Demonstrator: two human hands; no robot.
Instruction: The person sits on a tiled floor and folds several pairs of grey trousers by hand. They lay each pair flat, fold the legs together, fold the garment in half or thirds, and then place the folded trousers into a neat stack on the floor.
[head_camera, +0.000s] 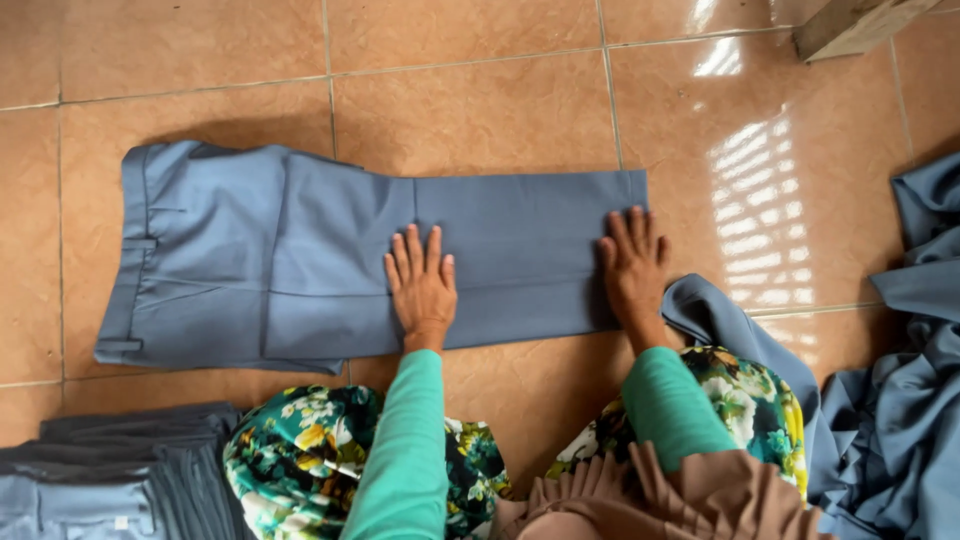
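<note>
Neither grip closes on anything: both hands lie flat, fingers spread wide, palms pressing down on a pair of grey-blue woven trousers (300, 260) laid out on the glossy terracotta floor tiles (480, 90). Taking the trousers as landmark, the left hand (422, 285) rests near their middle, on the folded-over leg section, while the right hand (634, 268) presses at their hem end, fingertips just short of the edge. Open palms like these seem meant to keep the cloth smooth and the layers aligned. The waistband with its belt loops lies at the far end from the right hand. Below the waistband end sits a stack of folded grey-blue garments (110, 470); beyond the hem end lies a loose heap of the same grey-blue cloth (900, 380), apart from the trousers.
</note>
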